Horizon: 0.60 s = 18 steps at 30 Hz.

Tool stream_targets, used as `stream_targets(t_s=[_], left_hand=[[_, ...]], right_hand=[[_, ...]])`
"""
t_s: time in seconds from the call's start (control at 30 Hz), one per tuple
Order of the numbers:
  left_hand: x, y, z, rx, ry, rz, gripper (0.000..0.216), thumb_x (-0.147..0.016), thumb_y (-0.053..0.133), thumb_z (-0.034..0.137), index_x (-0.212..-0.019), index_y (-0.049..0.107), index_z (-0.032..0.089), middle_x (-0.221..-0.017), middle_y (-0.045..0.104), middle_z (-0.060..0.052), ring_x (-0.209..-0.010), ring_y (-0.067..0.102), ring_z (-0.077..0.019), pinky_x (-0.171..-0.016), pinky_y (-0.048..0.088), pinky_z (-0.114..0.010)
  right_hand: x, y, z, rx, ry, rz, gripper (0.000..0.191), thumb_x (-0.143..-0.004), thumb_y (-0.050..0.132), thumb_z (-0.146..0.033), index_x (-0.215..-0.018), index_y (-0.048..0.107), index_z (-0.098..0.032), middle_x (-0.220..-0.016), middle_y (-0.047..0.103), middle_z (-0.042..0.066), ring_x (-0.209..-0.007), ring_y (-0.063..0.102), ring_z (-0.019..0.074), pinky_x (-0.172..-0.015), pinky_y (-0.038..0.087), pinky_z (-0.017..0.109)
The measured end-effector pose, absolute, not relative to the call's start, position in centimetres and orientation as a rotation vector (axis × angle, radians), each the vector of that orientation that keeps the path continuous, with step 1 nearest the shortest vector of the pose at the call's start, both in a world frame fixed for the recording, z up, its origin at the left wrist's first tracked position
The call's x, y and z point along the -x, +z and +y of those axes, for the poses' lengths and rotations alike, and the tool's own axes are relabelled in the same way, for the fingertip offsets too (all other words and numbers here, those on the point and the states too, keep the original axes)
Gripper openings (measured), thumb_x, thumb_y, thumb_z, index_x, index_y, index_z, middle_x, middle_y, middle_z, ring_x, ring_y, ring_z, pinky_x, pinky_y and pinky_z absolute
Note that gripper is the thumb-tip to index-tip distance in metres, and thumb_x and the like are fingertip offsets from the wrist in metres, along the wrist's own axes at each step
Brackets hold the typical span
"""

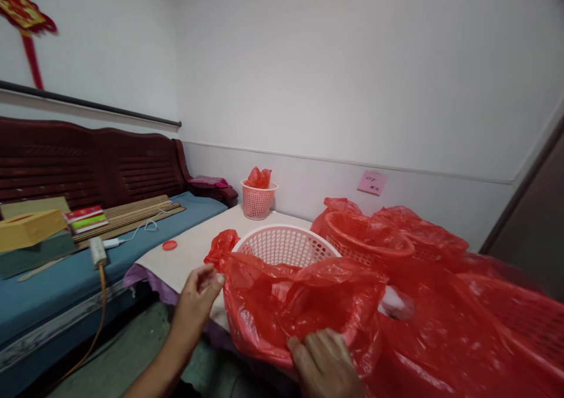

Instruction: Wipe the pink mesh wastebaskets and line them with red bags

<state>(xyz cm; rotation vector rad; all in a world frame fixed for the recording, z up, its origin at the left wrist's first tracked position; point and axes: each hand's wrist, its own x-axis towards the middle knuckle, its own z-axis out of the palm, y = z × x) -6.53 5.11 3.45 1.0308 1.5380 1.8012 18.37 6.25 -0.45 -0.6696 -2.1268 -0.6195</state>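
A white plastic basket [286, 242] with a perforated wall stands on the table, and a red plastic bag [304, 292] is spread over its near side. My right hand [326, 360] is closed over the bag's near edge, thumb inside and fingers bent over the film. To the left, my left hand [200, 292] is loosely curled beside the bag, with a gap between thumb and fingers. Nothing shows in it, and its thumb tip is close to the film. A crumpled end of red film [222, 246] sticks out left of the basket.
Other red-bagged baskets [370, 233] crowd the right side. A small pink basket [258, 201] with red film stands at the back by the wall. A red round lid [170, 245] lies on the tabletop [194, 236]. Left is a wooden bench with a power strip [97, 251].
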Motion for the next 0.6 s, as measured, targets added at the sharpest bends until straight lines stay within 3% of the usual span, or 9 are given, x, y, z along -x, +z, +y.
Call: stream_targets(t_s=[0.1,0.2,0.27,0.33,0.4,0.43,0.5,0.6], left_hand=[[6.9,5.9,5.1,-1.682,1.881,1.684,0.054,-0.074,0.070,0.038,-0.123,0.050,0.023,-0.133,0.050,-0.008,-0.128,0.043,-0.0243,-0.110,0.031,-0.043],[5.7,8.7,4.8,-2.507,1.458,1.666,0.060,-0.081,0.066,0.039,-0.135,0.042,0.025,-0.138,0.049,-0.009,-0.132,0.040,-0.0235,-0.112,0.028,-0.044],[4.5,10.3,5.3,-2.607,1.191,1.620,0.068,-0.078,0.067,0.047,-0.135,0.042,0.020,-0.138,0.051,-0.012,-0.130,0.042,-0.0272,-0.110,0.030,-0.045],[3.4,11.2,6.6,-2.559,1.014,1.545,0.054,-0.078,0.066,0.046,-0.123,0.054,0.018,-0.124,0.061,-0.012,-0.117,0.051,-0.0278,-0.101,0.038,-0.043],[2.8,11.6,8.6,-2.488,0.938,1.487,0.020,-0.084,0.058,0.035,-0.096,0.063,0.020,-0.096,0.068,-0.005,-0.093,0.060,-0.0220,-0.083,0.044,-0.034],[2.7,11.5,9.8,-2.449,0.939,1.490,0.015,-0.086,0.052,0.032,-0.083,0.062,0.021,-0.083,0.067,-0.002,-0.081,0.060,-0.0186,-0.074,0.044,-0.030],[3.0,11.2,12.3,-2.363,0.993,1.563,0.027,-0.091,0.042,0.034,-0.070,0.054,0.021,-0.067,0.060,0.002,-0.065,0.055,-0.0149,-0.060,0.039,-0.026],[4.3,10.5,15.5,-2.238,1.043,1.719,0.030,-0.089,0.042,0.043,-0.071,0.052,0.021,-0.064,0.057,0.002,-0.060,0.053,-0.0151,-0.054,0.035,-0.026]], right_hand=[[-18.3,-1.0,6.3,0.645,-0.679,-2.112,0.024,-0.090,0.040,-0.006,-0.089,0.062,-0.017,-0.066,0.054,0.001,-0.064,0.045,0.0177,-0.076,0.035,0.036],[-18.1,-1.2,6.4,0.644,-0.684,-2.109,0.022,-0.089,0.042,-0.007,-0.089,0.062,-0.017,-0.065,0.054,0.001,-0.063,0.045,0.0172,-0.075,0.034,0.036],[-18.0,-1.1,6.4,0.660,-0.686,-2.101,0.021,-0.089,0.043,-0.007,-0.087,0.061,-0.017,-0.064,0.054,0.000,-0.062,0.045,0.0168,-0.073,0.033,0.035],[-17.9,-0.9,6.3,0.661,-0.710,-2.069,0.023,-0.088,0.042,-0.006,-0.083,0.060,-0.018,-0.061,0.052,-0.001,-0.059,0.044,0.0162,-0.072,0.034,0.035],[-17.7,-0.8,6.2,0.654,-0.750,-2.033,0.026,-0.088,0.040,-0.004,-0.079,0.059,-0.019,-0.059,0.050,-0.001,-0.057,0.044,0.0158,-0.071,0.034,0.035],[-17.6,-0.9,6.2,0.644,-0.770,-2.020,0.026,-0.088,0.040,-0.004,-0.079,0.059,-0.020,-0.058,0.050,-0.002,-0.056,0.043,0.0154,-0.071,0.035,0.034],[-17.3,-1.2,6.3,0.622,-0.802,-1.984,0.027,-0.088,0.040,-0.004,-0.078,0.058,-0.020,-0.056,0.048,-0.003,-0.054,0.042,0.0145,-0.069,0.035,0.033],[-16.9,-1.6,6.4,0.585,-0.830,-1.900,0.027,-0.089,0.039,-0.004,-0.075,0.056,-0.021,-0.053,0.044,-0.004,-0.050,0.039,0.0132,-0.066,0.035,0.032]])
